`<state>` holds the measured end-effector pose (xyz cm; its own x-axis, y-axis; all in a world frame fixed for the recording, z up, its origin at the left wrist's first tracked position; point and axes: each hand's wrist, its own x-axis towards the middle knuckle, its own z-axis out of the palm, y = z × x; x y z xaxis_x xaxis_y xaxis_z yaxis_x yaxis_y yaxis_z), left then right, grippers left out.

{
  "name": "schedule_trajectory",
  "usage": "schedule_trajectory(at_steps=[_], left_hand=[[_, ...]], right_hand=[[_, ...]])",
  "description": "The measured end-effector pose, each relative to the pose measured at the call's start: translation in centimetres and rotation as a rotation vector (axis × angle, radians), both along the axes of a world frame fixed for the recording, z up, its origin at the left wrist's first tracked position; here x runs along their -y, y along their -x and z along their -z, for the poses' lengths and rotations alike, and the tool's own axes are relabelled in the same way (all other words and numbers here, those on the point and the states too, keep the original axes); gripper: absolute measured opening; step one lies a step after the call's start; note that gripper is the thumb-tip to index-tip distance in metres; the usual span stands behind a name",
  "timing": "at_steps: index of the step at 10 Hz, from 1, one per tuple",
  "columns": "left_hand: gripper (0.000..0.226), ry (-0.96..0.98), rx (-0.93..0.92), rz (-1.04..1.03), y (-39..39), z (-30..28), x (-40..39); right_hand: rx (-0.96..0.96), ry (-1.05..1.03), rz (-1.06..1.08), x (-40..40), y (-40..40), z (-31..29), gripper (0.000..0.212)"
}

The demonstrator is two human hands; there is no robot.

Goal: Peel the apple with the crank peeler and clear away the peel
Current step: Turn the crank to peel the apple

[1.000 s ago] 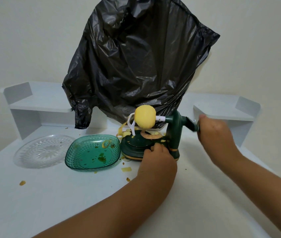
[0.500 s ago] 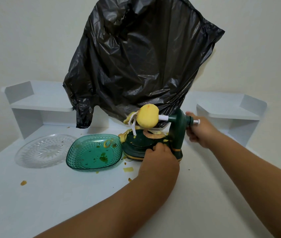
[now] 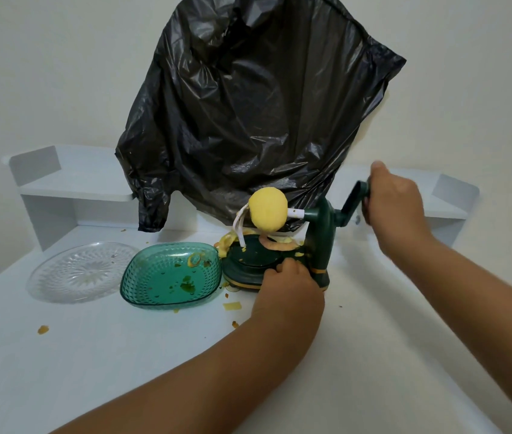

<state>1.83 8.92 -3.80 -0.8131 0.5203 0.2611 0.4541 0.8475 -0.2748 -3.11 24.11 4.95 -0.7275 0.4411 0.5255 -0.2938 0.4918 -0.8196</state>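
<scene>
A dark green crank peeler (image 3: 319, 245) stands on the white table (image 3: 123, 355). A pale yellow, peeled apple (image 3: 268, 213) is spiked on its shaft, with the white blade arm (image 3: 239, 227) against the apple's left side. Curls of peel (image 3: 275, 244) lie on the peeler's base and hang off its left edge. My left hand (image 3: 287, 288) grips the front of the base. My right hand (image 3: 394, 202) grips the crank handle (image 3: 355, 200), which points up and to the right.
A green glass dish (image 3: 171, 275) with peel scraps sits just left of the peeler; a clear glass plate (image 3: 81, 270) lies further left. A black rubbish bag (image 3: 254, 114) hangs behind. White shelves (image 3: 70, 183) flank the back. Small peel bits (image 3: 232, 306) dot the table.
My right hand has turned the crank from low behind the peeler round to the upper right. The apple has rotated. My left hand has stayed on the base.
</scene>
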Motion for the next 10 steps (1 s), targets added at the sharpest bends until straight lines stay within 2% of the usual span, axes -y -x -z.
schedule_trajectory(at_steps=[1,2,3,4,5,6,7,8,9,10], left_hand=[[0.037,-0.027,0.005,0.009,0.1,0.0,0.2],[0.036,-0.047,-0.003,0.023,0.1,0.0,0.3],[0.036,-0.045,0.0,0.031,0.1,0.0,0.3],[0.036,-0.024,0.005,0.031,0.1,0.0,0.2],[0.036,-0.023,0.008,0.021,0.1,0.0,0.0],[0.036,-0.019,0.013,0.003,0.1,0.0,-0.1],[0.038,-0.005,0.012,0.008,0.0,-0.1,-0.1],[0.037,-0.019,0.007,0.011,0.1,0.0,0.1],[0.036,-0.032,0.002,0.027,0.0,-0.2,0.3],[0.036,-0.026,-0.007,0.03,0.1,-0.4,0.3]], right_hand=[[0.158,0.277,-0.156,0.1,3.3,-0.9,0.048],[0.371,0.467,-0.22,0.0,4.9,1.8,0.04],[0.593,0.422,-0.299,-0.4,4.5,5.4,0.038],[0.689,0.266,-0.17,-0.3,1.9,7.1,0.038],[0.58,-0.021,-0.042,0.5,-2.3,8.1,0.033],[0.18,-0.318,0.055,0.6,-3.9,5.5,0.028],[0.055,-0.196,0.07,-0.1,-0.2,-0.3,0.038],[0.219,0.055,-0.078,-0.7,3.9,-0.3,0.046],[0.509,0.13,-0.203,-0.5,5.5,4.4,0.039],[0.556,0.024,-0.165,-0.1,2.7,8.5,0.036]])
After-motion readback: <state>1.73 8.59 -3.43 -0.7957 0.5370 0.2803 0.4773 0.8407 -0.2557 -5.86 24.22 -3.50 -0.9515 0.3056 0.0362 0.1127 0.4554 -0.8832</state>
